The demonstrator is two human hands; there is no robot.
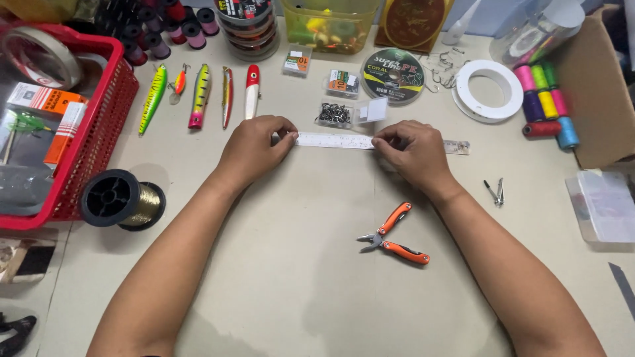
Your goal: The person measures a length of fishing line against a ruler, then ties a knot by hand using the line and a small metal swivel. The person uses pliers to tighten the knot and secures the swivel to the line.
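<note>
Both hands down on the table, left hand pinching one end of a flat metal ruler with curled fingers, right hand closed over it further along, far tip poking out beyond the knuckles. Looks like early going: ruler laid flat and steadied mid-table, nothing visibly stretched along it yet, orange-handled pliers lying untouched just nearer the body. Fishing lures lined up beyond, gold line spool off left, small clippers off right, all apparently waiting.
</note>
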